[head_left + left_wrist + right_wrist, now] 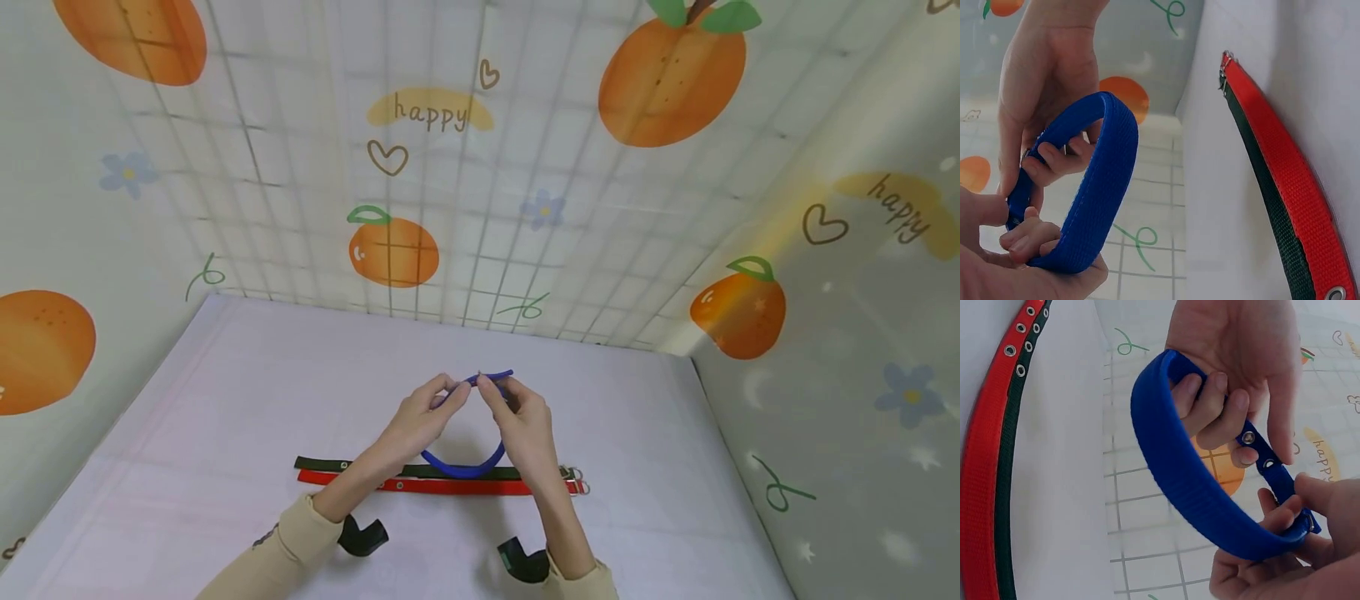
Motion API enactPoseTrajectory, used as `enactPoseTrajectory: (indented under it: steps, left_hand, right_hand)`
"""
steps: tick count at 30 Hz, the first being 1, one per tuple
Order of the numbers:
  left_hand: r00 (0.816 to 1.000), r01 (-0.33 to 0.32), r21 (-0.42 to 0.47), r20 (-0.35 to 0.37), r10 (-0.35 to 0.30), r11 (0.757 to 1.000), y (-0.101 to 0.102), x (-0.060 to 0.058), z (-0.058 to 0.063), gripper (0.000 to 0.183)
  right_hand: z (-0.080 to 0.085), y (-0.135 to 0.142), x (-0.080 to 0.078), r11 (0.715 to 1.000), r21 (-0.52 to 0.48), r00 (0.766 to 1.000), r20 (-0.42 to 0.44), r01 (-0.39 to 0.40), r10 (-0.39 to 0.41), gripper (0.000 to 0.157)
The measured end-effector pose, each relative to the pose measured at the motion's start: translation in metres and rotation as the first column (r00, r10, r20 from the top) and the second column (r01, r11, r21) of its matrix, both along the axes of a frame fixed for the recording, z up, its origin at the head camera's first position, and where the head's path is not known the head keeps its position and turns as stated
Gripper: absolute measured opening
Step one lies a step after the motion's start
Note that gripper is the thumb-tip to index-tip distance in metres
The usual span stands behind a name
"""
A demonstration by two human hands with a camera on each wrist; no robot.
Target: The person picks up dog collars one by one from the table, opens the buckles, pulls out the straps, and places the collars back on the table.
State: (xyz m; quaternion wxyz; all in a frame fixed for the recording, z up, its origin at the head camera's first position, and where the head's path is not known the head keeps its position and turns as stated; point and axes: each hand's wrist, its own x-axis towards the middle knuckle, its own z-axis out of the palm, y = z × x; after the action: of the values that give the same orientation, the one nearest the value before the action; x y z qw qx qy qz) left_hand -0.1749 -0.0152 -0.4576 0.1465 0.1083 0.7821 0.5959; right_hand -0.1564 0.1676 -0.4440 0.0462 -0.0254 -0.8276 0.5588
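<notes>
Both hands hold a blue webbing collar (462, 471) bent into a loop above the table. My left hand (420, 421) pinches the strap end with metal eyelets, its other fingers curled through the loop in the right wrist view. With thumb and fingers, my right hand (531, 429) grips the other end, where a metal buckle partly shows beneath the fingers. The strap's tip sticks out past the right thumb. Below the loop, a red collar (1282, 147) and a dark green collar (1266, 194) lie straight, side by side, with eyelets at the left and metal rings at the right.
Two black angled objects, one by the left sleeve (363, 537) and one by the right sleeve (522, 560), are on the near part of the table, perhaps wrist mounts. A white table (645, 467) meets printed curtains (300, 167) at the back and sides.
</notes>
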Motion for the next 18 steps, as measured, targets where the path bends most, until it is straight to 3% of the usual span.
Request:
enactPoseTrajectory:
  steps: [4,18]
  left_hand:
    - [0.999,0.031,0.007,0.02,-0.031,1.0,-0.0008,0.0003,0.0022,0.04]
    - [0.994,0.095,0.026,-0.048,-0.094,0.995,-0.0026,-0.0001,0.0052,0.033]
  right_hand:
    - [-0.0003,0.0006,0.0002,0.999,0.038,1.0,0.001,-0.003,0.002,0.044]
    - [0.0017,0.0036,-0.0007,0.993,0.114,1.0,0.001,0.004,-0.004,0.04]
